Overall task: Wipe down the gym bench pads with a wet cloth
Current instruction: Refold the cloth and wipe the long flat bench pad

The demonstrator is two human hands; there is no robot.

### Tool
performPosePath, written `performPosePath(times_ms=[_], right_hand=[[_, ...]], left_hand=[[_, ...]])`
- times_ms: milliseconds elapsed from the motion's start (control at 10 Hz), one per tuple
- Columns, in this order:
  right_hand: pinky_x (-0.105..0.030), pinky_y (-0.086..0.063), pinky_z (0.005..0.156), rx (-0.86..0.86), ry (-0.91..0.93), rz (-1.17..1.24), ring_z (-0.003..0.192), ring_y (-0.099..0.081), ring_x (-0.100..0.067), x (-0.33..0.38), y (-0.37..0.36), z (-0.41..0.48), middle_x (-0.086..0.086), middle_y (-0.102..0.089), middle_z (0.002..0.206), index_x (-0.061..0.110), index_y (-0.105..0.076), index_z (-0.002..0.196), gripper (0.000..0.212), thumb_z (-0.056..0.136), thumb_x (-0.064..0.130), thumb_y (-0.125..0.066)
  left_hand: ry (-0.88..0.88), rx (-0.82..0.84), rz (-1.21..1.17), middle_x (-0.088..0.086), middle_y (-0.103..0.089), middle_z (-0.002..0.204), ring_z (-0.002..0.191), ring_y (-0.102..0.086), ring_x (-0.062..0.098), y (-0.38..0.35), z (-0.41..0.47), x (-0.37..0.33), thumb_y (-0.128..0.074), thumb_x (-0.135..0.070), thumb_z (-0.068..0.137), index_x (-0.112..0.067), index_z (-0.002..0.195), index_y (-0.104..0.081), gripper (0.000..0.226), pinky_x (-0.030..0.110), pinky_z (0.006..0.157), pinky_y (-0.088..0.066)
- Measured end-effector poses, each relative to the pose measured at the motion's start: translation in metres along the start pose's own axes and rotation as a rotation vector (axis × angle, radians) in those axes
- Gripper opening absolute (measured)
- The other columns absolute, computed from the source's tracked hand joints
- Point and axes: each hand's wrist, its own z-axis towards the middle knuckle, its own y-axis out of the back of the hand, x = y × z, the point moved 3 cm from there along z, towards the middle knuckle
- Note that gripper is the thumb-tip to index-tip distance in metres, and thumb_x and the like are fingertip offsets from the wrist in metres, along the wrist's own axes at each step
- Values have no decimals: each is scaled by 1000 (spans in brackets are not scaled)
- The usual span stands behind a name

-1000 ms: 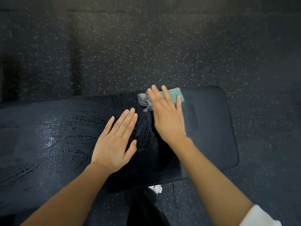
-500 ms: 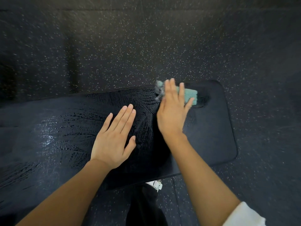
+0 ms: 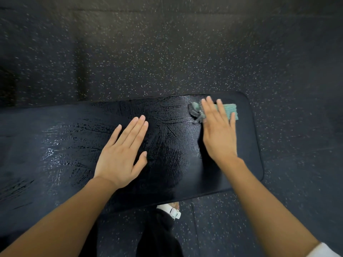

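the wet black bench pad (image 3: 65, 138) bears a teal cloth (image 3: 231, 110) near its right end.

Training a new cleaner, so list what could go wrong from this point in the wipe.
1. The right hand presses the cloth with flat fingers, not gripping it; its bunched left end could roll up or slip free.
2. The left hand rests flat on the wet, streaked pad and may slide or leave prints.
3. The pad's right end looks matte and dry; it could be missed.
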Motion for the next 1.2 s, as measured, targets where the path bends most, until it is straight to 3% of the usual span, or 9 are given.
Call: performPosePath(times_ms=[300, 500, 700, 800, 1000, 1100, 1200], right_hand=[[-54, 2, 119, -110, -173, 80, 152, -2, -15, 13, -16, -28, 14, -14, 162, 27, -18, 156, 54, 104, 18, -30], [-51, 1, 119, -76, -86, 59, 152, -4, -14, 66, -37, -81, 15, -15, 162, 29, -22, 155, 58, 97, 25, -22], [-49, -6, 120, 33, 94, 2, 151, -7, -11, 75, -46, -114, 15, -16, 162, 31, -22, 155, 62, 95, 20, -35], [-47, -3, 121, 29, 34, 16, 151, -1, -7, 38, -35, -103, 19, -11, 161, 34, -18, 155, 67, 95, 15, -40], [-52, -4, 121, -83, -243, 36, 151, -2, -8, -6, -20, -86, 17, -14, 161, 31, -20, 155, 58, 99, 20, -27], [-51, 0, 120, -169, -373, 107, 151, -4, -11, 16, -29, -88, 17, -15, 161, 29, -22, 155, 58, 98, 25, -22], [-55, -3, 120, -172, -383, 105, 151, -3, -12, 40, -38, -95, 16, -15, 162, 30, -21, 155, 59, 96, 27, -20]], left_hand=[[-12, 1, -26, 3, -12, 166, 153, -8, 16, 1, 1, 1, -27, -39, 98, -9, 158, -18, 67, 42, 123, -10], [-20, -1, -28, 4, -12, 166, 153, -9, 16, 1, 1, 1, -28, -38, 97, -9, 157, -18, 68, 43, 123, -12], [-22, 3, -32, 3, -11, 166, 153, -8, 16, 1, 2, 2, -28, -37, 97, -9, 158, -17, 68, 43, 123, -12], [-22, 9, -34, 3, -10, 167, 154, -7, 16, 0, 2, 2, -27, -37, 98, -9, 158, -16, 67, 43, 123, -10], [-18, 16, -35, 4, -9, 167, 154, -6, 17, 0, 1, 2, -27, -37, 98, -9, 158, -15, 67, 44, 123, -10], [-22, 18, -30, 4, -9, 167, 154, -6, 17, 0, 2, 2, -27, -37, 98, -9, 158, -15, 67, 44, 124, -9], [-20, 18, -26, 4, -9, 167, 154, -6, 17, -1, 1, 2, -27, -37, 97, -8, 158, -16, 68, 44, 123, -10]])
